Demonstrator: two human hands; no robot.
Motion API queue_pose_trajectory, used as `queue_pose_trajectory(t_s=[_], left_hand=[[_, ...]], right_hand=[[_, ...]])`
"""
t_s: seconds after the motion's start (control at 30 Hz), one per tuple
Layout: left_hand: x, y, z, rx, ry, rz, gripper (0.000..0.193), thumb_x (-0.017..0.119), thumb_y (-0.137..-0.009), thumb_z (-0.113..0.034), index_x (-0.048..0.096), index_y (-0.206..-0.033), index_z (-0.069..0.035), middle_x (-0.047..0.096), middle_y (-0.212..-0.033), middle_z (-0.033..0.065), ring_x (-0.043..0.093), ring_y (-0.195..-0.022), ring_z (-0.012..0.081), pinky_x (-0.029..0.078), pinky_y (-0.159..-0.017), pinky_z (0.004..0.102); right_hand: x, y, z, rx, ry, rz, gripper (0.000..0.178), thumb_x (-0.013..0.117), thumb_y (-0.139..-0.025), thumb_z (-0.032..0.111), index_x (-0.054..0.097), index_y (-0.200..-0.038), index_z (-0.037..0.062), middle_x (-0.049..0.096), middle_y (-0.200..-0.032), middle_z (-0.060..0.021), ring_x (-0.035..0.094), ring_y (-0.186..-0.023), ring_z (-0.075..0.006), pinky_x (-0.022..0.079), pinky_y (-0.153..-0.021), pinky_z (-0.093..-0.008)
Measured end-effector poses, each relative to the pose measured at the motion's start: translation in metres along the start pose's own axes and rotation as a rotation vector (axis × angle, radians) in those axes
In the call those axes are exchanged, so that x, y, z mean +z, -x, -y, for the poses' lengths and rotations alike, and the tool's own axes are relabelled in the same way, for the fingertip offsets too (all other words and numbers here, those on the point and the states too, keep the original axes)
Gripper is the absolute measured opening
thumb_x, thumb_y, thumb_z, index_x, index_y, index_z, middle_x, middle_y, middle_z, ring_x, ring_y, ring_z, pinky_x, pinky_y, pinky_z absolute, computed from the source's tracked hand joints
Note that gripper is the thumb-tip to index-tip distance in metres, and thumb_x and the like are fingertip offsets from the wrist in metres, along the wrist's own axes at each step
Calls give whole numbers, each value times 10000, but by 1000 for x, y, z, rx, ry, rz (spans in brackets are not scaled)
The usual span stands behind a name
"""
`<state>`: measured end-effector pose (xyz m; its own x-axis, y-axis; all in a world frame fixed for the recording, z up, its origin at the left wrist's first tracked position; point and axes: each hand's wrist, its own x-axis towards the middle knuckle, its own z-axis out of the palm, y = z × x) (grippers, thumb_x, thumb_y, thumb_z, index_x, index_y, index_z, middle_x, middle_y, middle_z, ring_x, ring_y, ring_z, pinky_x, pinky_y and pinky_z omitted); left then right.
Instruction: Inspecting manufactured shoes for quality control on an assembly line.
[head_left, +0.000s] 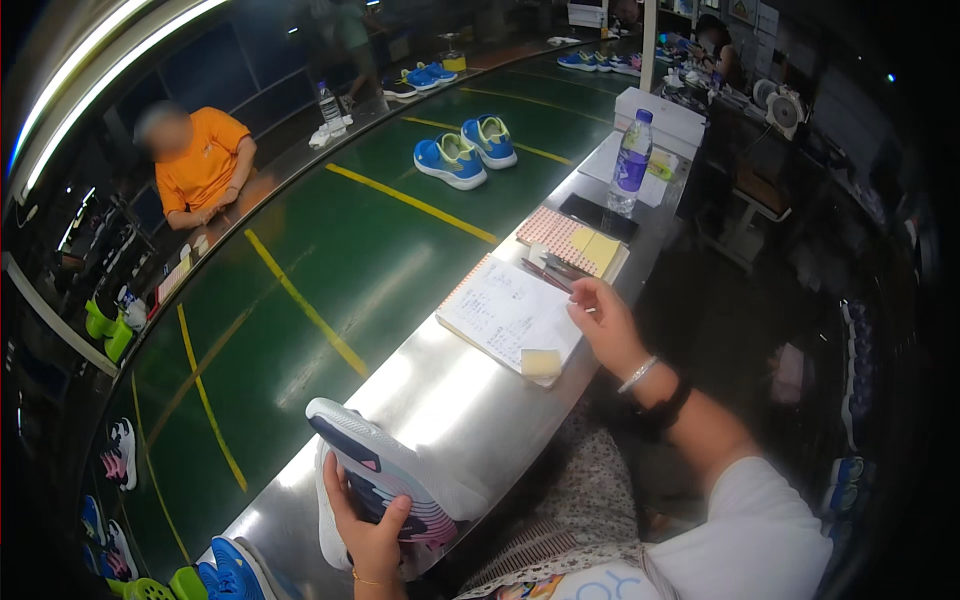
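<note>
Both hands point(372, 540) point(603, 325) at metal ledge point(455, 405) (dim room point(700, 335))

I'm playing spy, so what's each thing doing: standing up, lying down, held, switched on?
Grey-and-navy shoe: tilted, held
Left hand: gripping that shoe
Written notebook: lying flat, handwritten page up
Right hand: fingers bent, at that notebook's edge
Patterned notebook: lying flat
Plastic bottle: upright, capped
Blue shoes mid-belt: both upright
Lamp tubes: lit
Fan: can't tell if spinning
</note>
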<state>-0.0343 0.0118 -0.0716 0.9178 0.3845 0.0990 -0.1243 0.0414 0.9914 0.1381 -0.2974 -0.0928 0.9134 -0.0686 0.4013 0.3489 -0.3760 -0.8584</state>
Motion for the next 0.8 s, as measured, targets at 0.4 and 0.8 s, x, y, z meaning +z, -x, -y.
queue_pose_trajectory(t_s=[0.4,0.8], left_hand=[[-11,10,-9,17,-483,52,956,711,-694,-90,93,-1419,-6,228,-1406,257,258,-1292,338,187,-1078,423],[-15,8,-1,41,-508,34,954,688,-732,-262,82,-1411,25,196,-1414,269,235,-1304,363,181,-1079,448]], right_hand=[[-63,-89,-113,28,597,-10,281,615,-723,22,568,-1000,20,587,-916,-146,587,-853,-299,471,-779,-359],[-56,-90,-114,94,469,103,380,623,-693,-28,567,-1064,27,634,-855,-123,628,-794,-251,498,-728,-320]])
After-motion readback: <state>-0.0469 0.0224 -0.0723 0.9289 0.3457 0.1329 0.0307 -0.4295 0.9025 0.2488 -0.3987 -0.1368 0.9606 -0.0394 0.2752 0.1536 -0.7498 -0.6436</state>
